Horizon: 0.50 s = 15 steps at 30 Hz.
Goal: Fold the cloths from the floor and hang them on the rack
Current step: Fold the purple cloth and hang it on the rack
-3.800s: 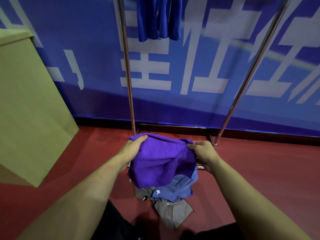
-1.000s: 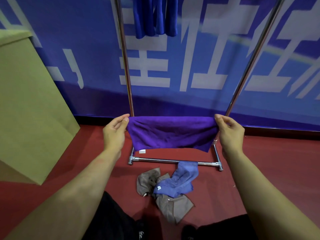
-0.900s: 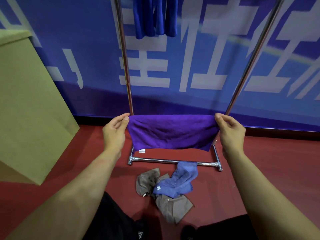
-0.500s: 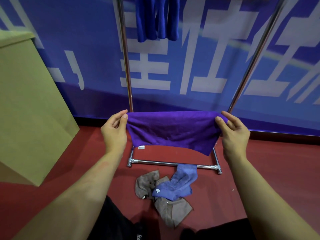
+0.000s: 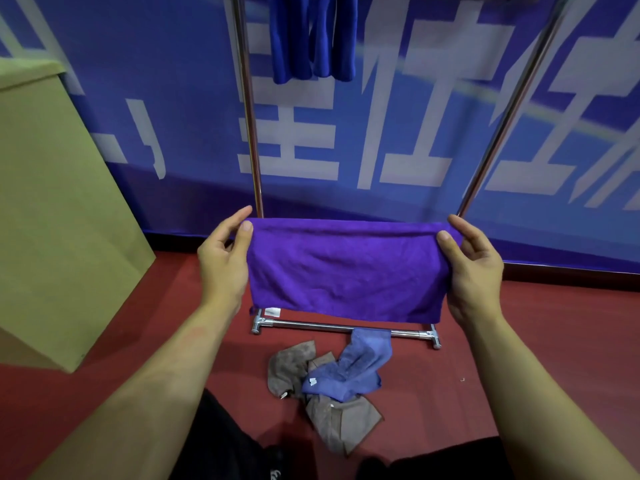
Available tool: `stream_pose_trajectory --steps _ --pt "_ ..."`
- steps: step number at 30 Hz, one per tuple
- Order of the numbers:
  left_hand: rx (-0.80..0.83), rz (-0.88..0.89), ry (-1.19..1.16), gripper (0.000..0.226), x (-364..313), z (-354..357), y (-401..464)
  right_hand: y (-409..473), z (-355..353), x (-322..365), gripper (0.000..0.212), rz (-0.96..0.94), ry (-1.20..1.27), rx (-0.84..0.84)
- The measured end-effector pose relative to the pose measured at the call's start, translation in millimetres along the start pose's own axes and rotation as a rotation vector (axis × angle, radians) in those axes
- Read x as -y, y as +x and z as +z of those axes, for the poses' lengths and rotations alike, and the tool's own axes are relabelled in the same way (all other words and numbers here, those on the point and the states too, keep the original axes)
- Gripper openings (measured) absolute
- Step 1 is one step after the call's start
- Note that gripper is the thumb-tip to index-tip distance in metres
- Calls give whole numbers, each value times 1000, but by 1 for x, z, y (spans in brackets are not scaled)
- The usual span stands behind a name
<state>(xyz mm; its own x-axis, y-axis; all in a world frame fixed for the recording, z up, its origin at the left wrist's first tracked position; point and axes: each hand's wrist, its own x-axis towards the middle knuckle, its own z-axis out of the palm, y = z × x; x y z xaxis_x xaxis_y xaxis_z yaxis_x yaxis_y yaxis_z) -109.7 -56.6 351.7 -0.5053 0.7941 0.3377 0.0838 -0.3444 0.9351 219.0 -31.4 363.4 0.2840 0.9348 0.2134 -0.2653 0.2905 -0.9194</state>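
A purple cloth point(image 5: 346, 271), folded in half, hangs stretched flat between my hands in front of the rack. My left hand point(image 5: 225, 261) pinches its upper left corner and my right hand point(image 5: 472, 268) pinches its upper right corner. A white tag shows at the cloth's lower left. On the red floor below lie a light blue cloth point(image 5: 349, 370) and brown-grey cloths point(image 5: 341, 422) in a crumpled pile. The metal rack point(image 5: 247, 109) stands behind, with folded blue cloths point(image 5: 313, 36) hanging from its top.
A tan cardboard box point(image 5: 59, 216) stands on the floor at the left. A blue banner wall point(image 5: 381, 140) with white characters runs behind the rack. The rack's base bar point(image 5: 311, 326) lies on the floor just beyond the pile.
The purple cloth went from a bunched bundle to a flat folded band stretched between my hands. Over the last second my hands lifted it slightly and evened its lower edge.
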Motion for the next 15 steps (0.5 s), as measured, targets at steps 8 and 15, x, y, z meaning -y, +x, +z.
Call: stream_pose_trajectory --steps 8,15 --pt "297 -164 25 66 15 -9 4 1 -4 -8 61 142 -150 191" --pt "358 -209 128 77 26 -17 7 2 -7 -18 75 175 -331 273"
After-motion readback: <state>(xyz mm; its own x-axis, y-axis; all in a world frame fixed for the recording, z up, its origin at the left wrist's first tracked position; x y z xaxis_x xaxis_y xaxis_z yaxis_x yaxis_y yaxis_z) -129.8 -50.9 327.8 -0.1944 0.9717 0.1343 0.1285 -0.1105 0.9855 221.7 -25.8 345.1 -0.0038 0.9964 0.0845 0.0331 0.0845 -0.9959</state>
